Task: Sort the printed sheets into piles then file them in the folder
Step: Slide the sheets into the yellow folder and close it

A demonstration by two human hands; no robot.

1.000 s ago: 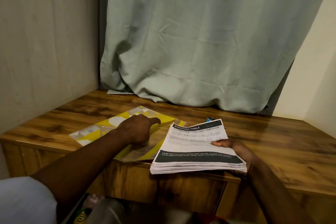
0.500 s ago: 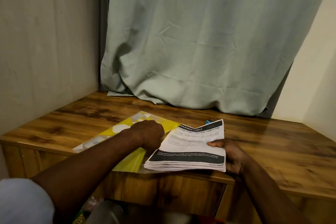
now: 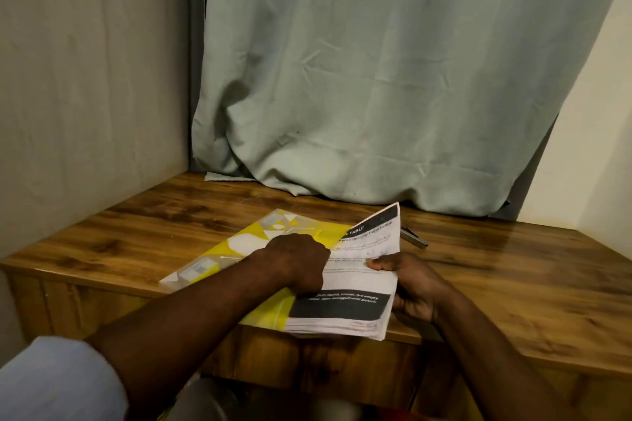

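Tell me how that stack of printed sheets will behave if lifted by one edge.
Probably floppy: the stack of printed sheets bends up at its far corner. Likely to fan apart: its near edges look loose and uneven. Fairly heavy, being thick.

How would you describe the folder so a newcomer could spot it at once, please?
On the wooden desk before the curtain, look left of the stack of printed sheets. The folder lies flat there, the only glossy yellow-and-white thing.
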